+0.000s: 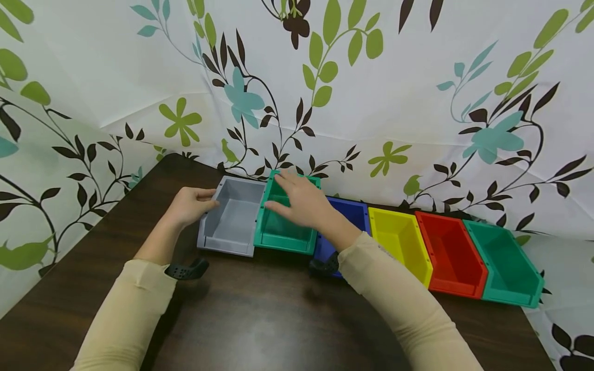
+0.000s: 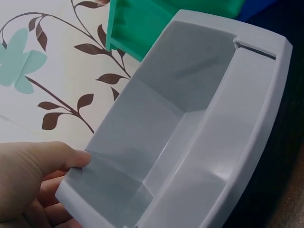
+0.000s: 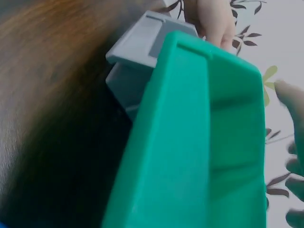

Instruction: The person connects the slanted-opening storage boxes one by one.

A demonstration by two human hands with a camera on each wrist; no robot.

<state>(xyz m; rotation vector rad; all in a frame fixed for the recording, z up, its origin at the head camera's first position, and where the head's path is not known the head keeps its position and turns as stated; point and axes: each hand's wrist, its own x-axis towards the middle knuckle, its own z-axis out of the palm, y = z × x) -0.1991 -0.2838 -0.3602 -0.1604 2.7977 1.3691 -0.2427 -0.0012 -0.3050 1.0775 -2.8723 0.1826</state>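
At the left end of the row, my left hand [image 1: 187, 206] grips the left side wall of a grey plastic bin [image 1: 236, 219]. In the left wrist view the thumb [image 2: 78, 159] lies over the wall's top edge, with the fingers curled outside. Right beside it stands a green bin [image 1: 285, 234], slightly overlapping the grey one's edge. My right hand [image 1: 303, 203] hovers over this green bin with fingers spread and holds nothing. The right wrist view shows its fingers [image 3: 297, 107] near the bin's back side, apart from the rim.
To the right, a blue bin [image 1: 348, 208], partly hidden by my right arm, a yellow bin [image 1: 403, 239], a red bin [image 1: 450, 252] and another green bin [image 1: 503, 260] continue the row. They stand on a dark wooden table [image 1: 260, 319] against a leaf-patterned cloth [image 1: 352, 118].
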